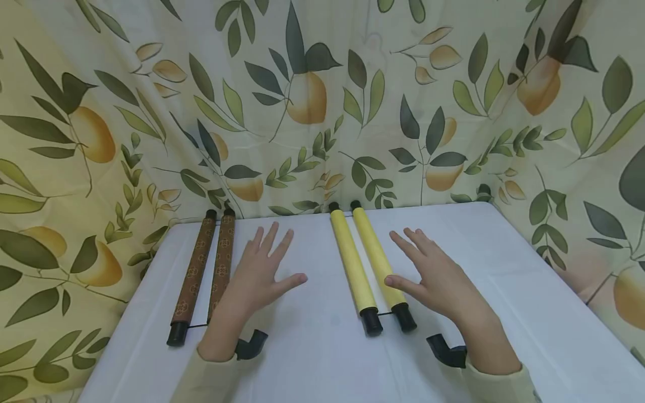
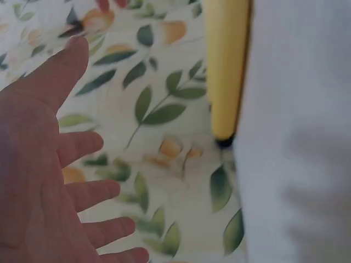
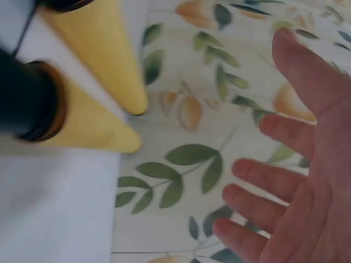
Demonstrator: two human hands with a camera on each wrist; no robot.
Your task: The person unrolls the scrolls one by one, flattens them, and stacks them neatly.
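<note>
My left hand (image 1: pixel 258 273) is held over the white table with fingers spread and nothing in its grasp. It overlaps one of two brown patterned tubes (image 1: pixel 194 274) with black end caps, lying side by side at the left. My right hand (image 1: pixel 437 274), fingers also extended, holds nothing. Its thumb tip overlaps the right one of two yellow tubes (image 1: pixel 354 260), which lie near the middle with black caps and a thin dark line between their near ends. In the left wrist view the palm faces a yellow tube (image 2: pixel 226 71); both yellow tubes (image 3: pixel 96 123) show in the right wrist view.
The white-covered table (image 1: pixel 312 358) ends at the back against a curtain (image 1: pixel 322 112) printed with leaves and fruit. The same print rises along the left and right sides. Black curved pieces (image 1: pixel 252 345) sit at both wrists beside the sleeves.
</note>
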